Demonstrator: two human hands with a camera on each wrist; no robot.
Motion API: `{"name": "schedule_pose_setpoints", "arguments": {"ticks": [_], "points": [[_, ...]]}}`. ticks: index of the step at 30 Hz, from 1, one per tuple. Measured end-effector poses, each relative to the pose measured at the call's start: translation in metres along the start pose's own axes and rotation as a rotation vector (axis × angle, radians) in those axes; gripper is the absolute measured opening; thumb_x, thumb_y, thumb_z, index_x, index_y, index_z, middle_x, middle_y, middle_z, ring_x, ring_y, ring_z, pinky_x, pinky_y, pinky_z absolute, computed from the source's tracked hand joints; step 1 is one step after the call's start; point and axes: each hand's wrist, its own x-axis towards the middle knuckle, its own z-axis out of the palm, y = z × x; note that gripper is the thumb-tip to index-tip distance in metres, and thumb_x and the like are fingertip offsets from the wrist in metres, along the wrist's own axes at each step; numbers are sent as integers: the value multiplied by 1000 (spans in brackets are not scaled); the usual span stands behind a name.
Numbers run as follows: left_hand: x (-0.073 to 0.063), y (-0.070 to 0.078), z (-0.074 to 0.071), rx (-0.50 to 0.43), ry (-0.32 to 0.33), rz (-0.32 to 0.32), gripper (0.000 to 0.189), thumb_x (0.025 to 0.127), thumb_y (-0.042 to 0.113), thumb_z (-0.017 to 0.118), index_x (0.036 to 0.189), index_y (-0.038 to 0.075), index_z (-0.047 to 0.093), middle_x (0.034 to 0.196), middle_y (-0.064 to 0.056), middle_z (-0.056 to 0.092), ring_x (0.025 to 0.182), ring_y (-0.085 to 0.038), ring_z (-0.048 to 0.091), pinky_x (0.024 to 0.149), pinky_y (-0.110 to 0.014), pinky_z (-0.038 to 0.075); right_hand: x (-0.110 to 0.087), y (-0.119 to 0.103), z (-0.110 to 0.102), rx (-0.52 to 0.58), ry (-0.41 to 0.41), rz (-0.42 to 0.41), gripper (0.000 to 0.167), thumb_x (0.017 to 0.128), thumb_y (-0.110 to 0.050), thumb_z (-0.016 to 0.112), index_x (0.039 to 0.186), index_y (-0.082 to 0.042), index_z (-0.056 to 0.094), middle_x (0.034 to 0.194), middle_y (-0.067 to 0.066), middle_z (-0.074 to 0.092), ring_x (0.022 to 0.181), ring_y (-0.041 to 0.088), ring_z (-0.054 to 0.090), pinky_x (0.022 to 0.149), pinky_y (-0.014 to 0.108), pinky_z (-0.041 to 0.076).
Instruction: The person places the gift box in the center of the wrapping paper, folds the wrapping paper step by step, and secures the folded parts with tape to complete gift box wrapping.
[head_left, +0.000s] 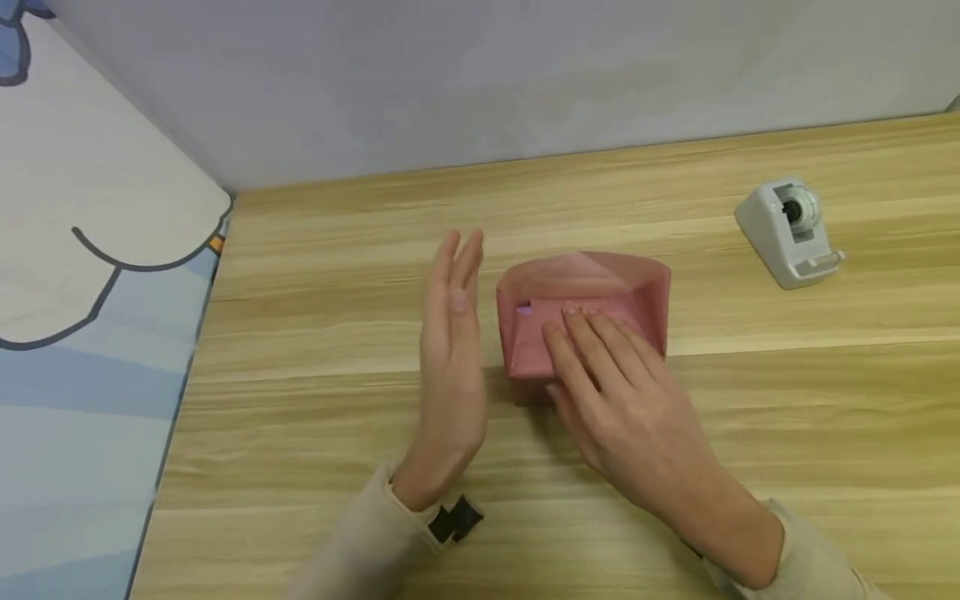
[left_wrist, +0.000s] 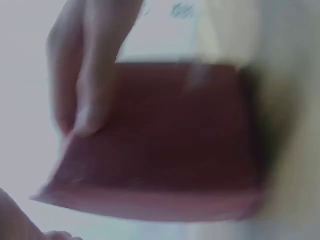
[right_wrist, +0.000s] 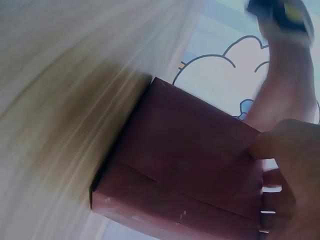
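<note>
A box-shaped parcel in pink paper (head_left: 532, 346) stands on the wooden table, its far paper flap (head_left: 577, 271) raised. My right hand (head_left: 637, 417) rests on top, fingers extended over a folded flap. In the right wrist view its thumb (right_wrist: 262, 147) lies at the parcel's upper edge. Apart from the parcel, to its left, my left hand (head_left: 453, 367) is held edge-on with straight fingers and holds nothing. A small purple patch (head_left: 524, 309) shows by the fold. The left wrist view is blurred, with the parcel's pink side (left_wrist: 165, 135) filling its middle.
A white tape dispenser (head_left: 787, 233) with a roll of clear tape stands at the back right of the table (head_left: 315, 333). A grey wall (head_left: 480, 83) runs behind it. Cloth with a cartoon print (head_left: 82, 375) hangs along the left edge.
</note>
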Motion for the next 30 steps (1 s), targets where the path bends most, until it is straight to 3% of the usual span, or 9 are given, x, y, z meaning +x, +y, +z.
{"name": "schedule_pose_setpoints", "arguments": {"ticks": [2, 4, 8, 15, 21, 30], "points": [[-16, -12, 0, 12, -34, -63, 54, 116, 33, 20, 167, 17, 18, 170, 3, 33, 158, -10, 29, 131, -35, 22, 1, -1, 4, -8, -8, 13, 52, 111, -35, 41, 149, 0, 53, 134, 26, 66, 121, 45, 63, 103, 56, 52], [-29, -23, 3, 16, -94, -87, 55, 116, 31, 19, 168, 15, 15, 173, 3, 26, 160, -10, 23, 132, -33, 19, 3, -2, 8, -22, -9, 24, 54, 110, -40, 42, 151, -5, 53, 131, 27, 64, 117, 47, 61, 98, 58, 51], [-42, -32, 11, -18, -186, -45, 55, 115, 24, 18, 168, 12, 7, 176, 4, 10, 163, -11, 11, 132, -27, 11, 6, -6, 14, -71, -3, 31, 52, 109, -45, 42, 147, -13, 59, 125, 27, 63, 108, 47, 59, 90, 59, 49], [-44, -30, 16, 10, -205, -51, 59, 115, 24, 22, 168, 14, -3, 176, 6, 0, 163, -10, 3, 132, -28, 9, 5, -11, 16, -111, 0, 38, 47, 106, -38, 45, 143, -15, 62, 123, 27, 63, 107, 46, 59, 93, 58, 49], [-41, -29, 17, 9, -194, -36, 57, 115, 24, 22, 168, 20, 0, 176, 9, 2, 164, -10, 6, 132, -28, 11, 5, -12, 18, -131, 14, 45, 45, 104, -36, 48, 141, -14, 63, 124, 27, 62, 111, 46, 59, 97, 57, 49], [-40, -29, 15, 16, -198, -80, 59, 116, 29, 23, 168, 17, -1, 176, 7, 0, 163, -9, 4, 132, -31, 9, 7, -13, 17, -101, 11, 62, 47, 105, -37, 48, 144, -16, 61, 123, 26, 63, 109, 45, 59, 97, 58, 49]]}}
